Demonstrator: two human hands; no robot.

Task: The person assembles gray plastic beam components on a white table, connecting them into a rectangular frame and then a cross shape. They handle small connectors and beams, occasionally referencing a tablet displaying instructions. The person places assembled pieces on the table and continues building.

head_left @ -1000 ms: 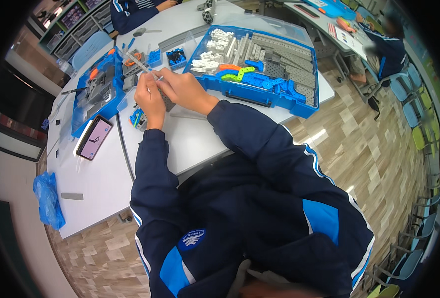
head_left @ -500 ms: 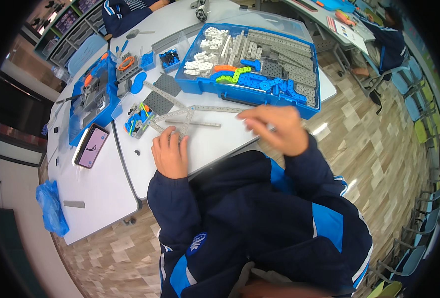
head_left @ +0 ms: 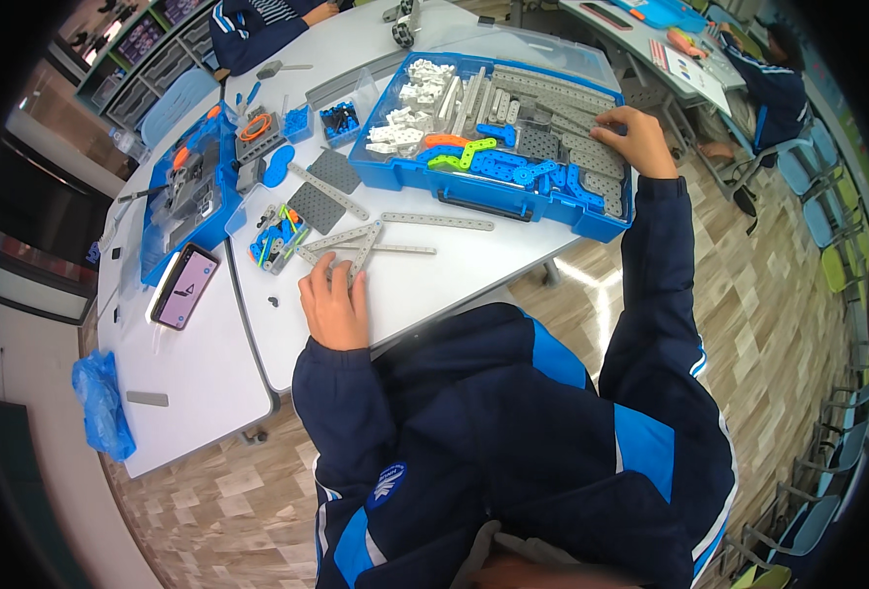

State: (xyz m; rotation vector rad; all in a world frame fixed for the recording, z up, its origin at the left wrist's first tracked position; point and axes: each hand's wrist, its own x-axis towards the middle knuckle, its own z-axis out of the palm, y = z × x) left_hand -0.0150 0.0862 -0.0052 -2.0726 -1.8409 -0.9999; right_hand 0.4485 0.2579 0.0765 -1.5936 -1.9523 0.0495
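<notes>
My left hand [head_left: 336, 306] rests at the front of the table, its fingers closed on the lower end of a triangle of grey perforated beams [head_left: 339, 237]. A loose grey beam [head_left: 437, 221] lies just right of the triangle's tip. Another slim grey bar [head_left: 405, 249] passes by the triangle. My right hand [head_left: 640, 142] reaches over the right side of a blue parts case [head_left: 375, 173], fingers bent and tips close together at the grey beams and plates [head_left: 596, 154] inside. Whatever is between those fingertips is hidden.
Left of the triangle stand a small clear box of pegs [head_left: 277, 239] and dark grey plates [head_left: 316, 206]. A phone [head_left: 185, 287], a second blue case [head_left: 220, 187] and a blue plastic bag [head_left: 104, 404] are farther left. Another person's sleeve [head_left: 248, 39] shows at the far side.
My right hand has gone from beside the loose beam up and right to the parts case. That beam now lies slightly apart from the triangle's tip. My left hand stays put.
</notes>
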